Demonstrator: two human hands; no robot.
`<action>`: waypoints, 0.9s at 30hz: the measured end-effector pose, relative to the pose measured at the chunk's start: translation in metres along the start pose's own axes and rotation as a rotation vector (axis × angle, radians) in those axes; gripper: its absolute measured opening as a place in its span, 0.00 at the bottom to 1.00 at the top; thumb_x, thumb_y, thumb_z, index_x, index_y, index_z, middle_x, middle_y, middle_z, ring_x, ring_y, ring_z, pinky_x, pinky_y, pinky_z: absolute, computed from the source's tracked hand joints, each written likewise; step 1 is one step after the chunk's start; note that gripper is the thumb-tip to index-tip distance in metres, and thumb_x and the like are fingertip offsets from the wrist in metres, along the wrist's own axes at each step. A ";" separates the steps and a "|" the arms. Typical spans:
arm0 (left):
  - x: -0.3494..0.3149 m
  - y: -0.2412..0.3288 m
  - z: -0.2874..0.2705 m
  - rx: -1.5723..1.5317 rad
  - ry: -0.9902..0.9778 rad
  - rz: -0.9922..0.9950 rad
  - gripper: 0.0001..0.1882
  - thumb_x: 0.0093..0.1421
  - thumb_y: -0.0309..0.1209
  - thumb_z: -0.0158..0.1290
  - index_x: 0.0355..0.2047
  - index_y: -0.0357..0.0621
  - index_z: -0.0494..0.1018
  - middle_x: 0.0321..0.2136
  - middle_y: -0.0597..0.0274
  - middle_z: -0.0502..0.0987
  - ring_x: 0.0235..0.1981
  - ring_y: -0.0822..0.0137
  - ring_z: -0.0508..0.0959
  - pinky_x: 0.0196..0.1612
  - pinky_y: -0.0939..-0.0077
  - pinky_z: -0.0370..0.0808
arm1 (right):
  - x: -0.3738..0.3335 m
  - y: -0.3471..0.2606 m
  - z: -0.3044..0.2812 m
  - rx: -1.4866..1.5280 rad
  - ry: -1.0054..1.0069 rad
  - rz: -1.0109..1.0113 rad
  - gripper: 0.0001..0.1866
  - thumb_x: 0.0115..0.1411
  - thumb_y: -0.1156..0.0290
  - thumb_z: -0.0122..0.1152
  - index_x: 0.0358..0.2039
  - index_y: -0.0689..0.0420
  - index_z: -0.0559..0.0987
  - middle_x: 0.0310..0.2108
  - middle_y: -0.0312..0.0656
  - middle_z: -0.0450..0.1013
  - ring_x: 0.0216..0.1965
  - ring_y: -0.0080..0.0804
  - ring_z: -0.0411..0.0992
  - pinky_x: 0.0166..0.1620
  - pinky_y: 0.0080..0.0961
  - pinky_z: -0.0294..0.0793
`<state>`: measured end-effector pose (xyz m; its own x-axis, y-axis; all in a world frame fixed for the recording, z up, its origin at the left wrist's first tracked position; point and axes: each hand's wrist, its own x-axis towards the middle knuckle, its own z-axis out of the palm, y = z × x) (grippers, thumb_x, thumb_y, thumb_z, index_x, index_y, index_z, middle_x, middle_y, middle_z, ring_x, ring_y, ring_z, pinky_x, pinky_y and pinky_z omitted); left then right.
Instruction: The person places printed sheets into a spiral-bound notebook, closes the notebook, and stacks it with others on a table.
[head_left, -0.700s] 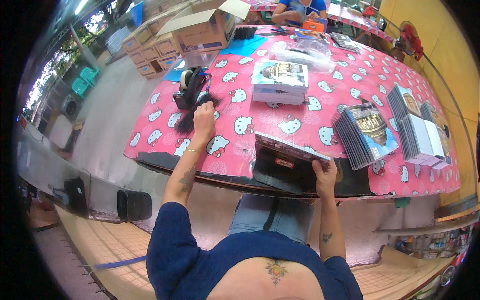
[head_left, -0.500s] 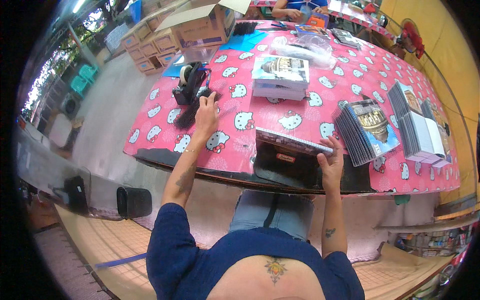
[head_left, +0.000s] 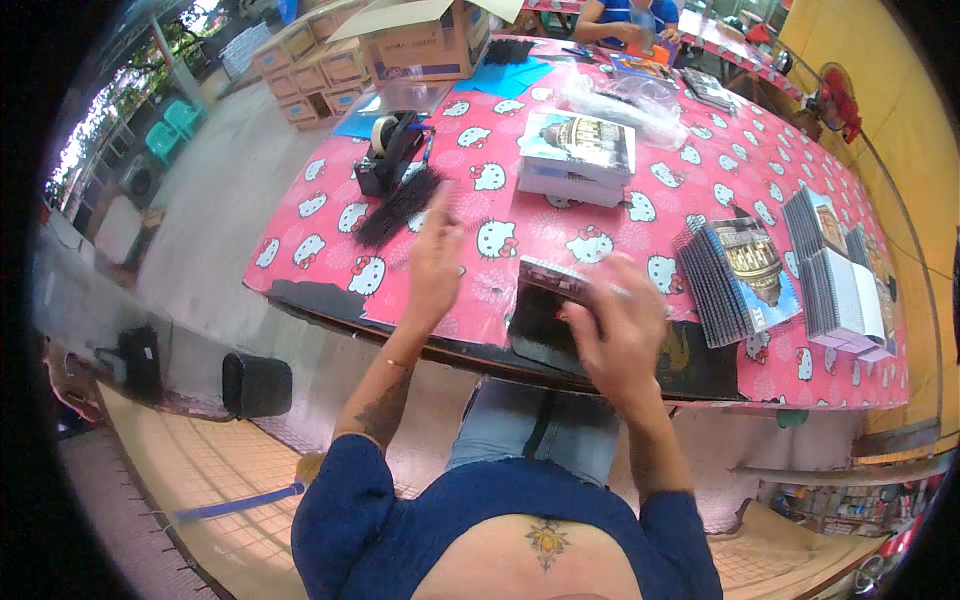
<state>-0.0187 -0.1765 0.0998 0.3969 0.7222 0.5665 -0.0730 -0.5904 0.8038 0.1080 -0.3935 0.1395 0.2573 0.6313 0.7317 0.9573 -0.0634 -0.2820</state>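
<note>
My left hand [head_left: 437, 255], blurred, is over the pink cloth near the table's front edge. A faint, thin black spiral binding coil [head_left: 398, 264] runs across its fingers, which seem closed on it. Left of it, a pile of black spiral coils [head_left: 400, 208] lies beside a black tape dispenser [head_left: 385, 160]. My right hand [head_left: 625, 320] is smeared by motion over a stack of loose pages [head_left: 550, 272], whose edge faces me on a dark board [head_left: 540, 325]. The right fingers hide the pages' right end, and their grip is unclear.
A stack of booklets [head_left: 577, 150] stands beyond my hands. Spiral-bound notebooks [head_left: 745, 275] lean at the right, with more notebooks [head_left: 835, 300] beyond them. An open carton [head_left: 425, 45] and blue sheets [head_left: 505, 78] are at the far left. Another person [head_left: 628, 22] works across the table.
My left hand has moved right and nearer, away from the coil pile. My right hand has swung left across the pages from their right end. The view has shifted slightly.
</note>
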 end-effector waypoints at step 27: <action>-0.017 0.016 0.012 0.329 -0.265 0.202 0.06 0.61 0.27 0.59 0.37 0.38 0.77 0.29 0.57 0.78 0.25 0.67 0.79 0.30 0.73 0.76 | 0.027 0.015 0.061 0.077 -0.213 0.068 0.07 0.60 0.65 0.60 0.34 0.54 0.79 0.29 0.43 0.77 0.31 0.44 0.77 0.35 0.41 0.74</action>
<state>-0.0152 -0.2027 0.1006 0.6279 0.4892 0.6053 0.1044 -0.8236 0.5575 0.1212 -0.3298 0.1172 0.2791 0.7770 0.5642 0.9239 -0.0572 -0.3783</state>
